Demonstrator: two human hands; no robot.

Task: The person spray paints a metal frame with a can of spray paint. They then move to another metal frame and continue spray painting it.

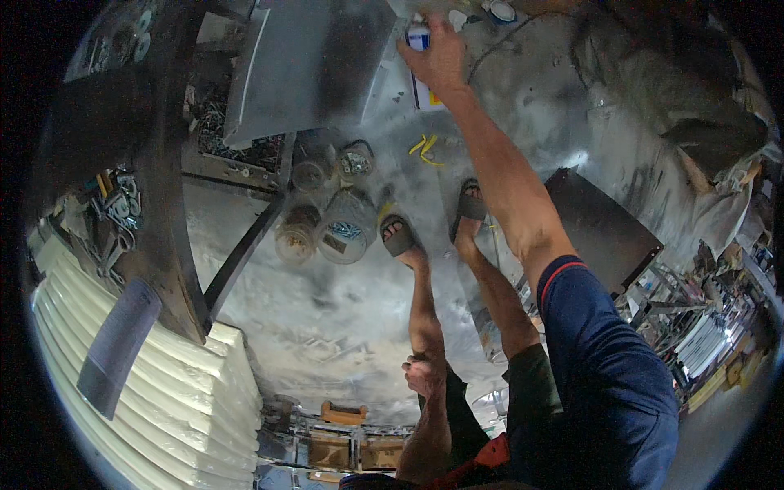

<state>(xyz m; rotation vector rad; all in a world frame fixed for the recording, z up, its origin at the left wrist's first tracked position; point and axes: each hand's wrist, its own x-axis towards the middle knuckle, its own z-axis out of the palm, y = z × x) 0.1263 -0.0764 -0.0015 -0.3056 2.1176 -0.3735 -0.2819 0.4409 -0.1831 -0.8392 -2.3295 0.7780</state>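
My right arm stretches far forward, and my right hand [442,59] is closed around a blue and white container [418,37] at the far edge of view. Under that hand stands a white box with a yellow patch [428,99], partly covered by my fingers and wrist. Down near my left knee, my left hand [420,375] is closed with its fingers curled in; whatever they hold, if anything, is hidden. Yellow strips [426,150] lie on the floor between the box and my sandalled feet.
Clear tubs [343,229] of screws and small hardware stand left of my feet. Beyond them rise a grey metal panel [310,69] and a dark metal frame [245,249]. Stacked cream panels [163,376] fill the lower left. A dark plate [603,229] lies right of my feet.
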